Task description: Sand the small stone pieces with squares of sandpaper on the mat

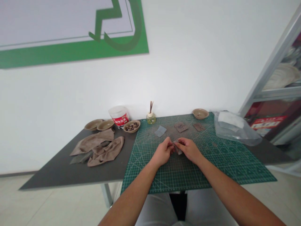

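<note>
My left hand (163, 152) and my right hand (189, 150) meet over the middle of the green cutting mat (211, 163). Both pinch a small grey sheet (178, 148) between their fingertips, just above the mat. A loose grey square (160, 131) lies on the mat beyond my hands. Two brown squares (181, 126) (198, 126) lie farther back to the right.
Brown cloths (101, 147) lie on the dark table (58, 172) at left. Behind them stand two shallow bowls (100, 125), a white tub with a red label (119, 116), a bowl of dark pieces (132, 126) and a reed diffuser (150, 116). A bowl (200, 113) and plastic bag (234, 128) sit at right, beside a shelf (279, 91).
</note>
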The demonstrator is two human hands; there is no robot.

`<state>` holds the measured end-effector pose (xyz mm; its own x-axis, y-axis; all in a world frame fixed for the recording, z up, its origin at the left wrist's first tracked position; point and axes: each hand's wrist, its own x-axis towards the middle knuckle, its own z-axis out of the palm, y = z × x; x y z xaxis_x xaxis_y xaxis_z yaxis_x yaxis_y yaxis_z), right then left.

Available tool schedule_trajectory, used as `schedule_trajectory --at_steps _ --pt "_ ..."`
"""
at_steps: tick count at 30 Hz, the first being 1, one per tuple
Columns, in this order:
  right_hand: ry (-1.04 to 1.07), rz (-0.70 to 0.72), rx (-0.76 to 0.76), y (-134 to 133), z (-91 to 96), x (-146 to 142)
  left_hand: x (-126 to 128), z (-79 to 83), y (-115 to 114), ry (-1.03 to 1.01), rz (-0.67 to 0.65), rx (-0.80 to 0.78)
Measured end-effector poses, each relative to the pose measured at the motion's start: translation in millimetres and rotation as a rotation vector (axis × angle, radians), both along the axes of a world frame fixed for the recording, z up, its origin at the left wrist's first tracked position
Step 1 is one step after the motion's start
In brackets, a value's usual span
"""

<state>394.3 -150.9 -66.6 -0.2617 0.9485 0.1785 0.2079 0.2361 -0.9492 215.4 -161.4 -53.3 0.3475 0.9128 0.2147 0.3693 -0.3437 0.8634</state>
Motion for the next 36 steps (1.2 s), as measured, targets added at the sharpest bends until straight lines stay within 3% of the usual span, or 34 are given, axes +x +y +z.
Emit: schedule_trajectory --at_steps 36 --pt "0.062 -0.007 -0.035 -1.4 0.8 0.2 -0.7 -6.8 3.3 -0.035 -0.027 -0.007"
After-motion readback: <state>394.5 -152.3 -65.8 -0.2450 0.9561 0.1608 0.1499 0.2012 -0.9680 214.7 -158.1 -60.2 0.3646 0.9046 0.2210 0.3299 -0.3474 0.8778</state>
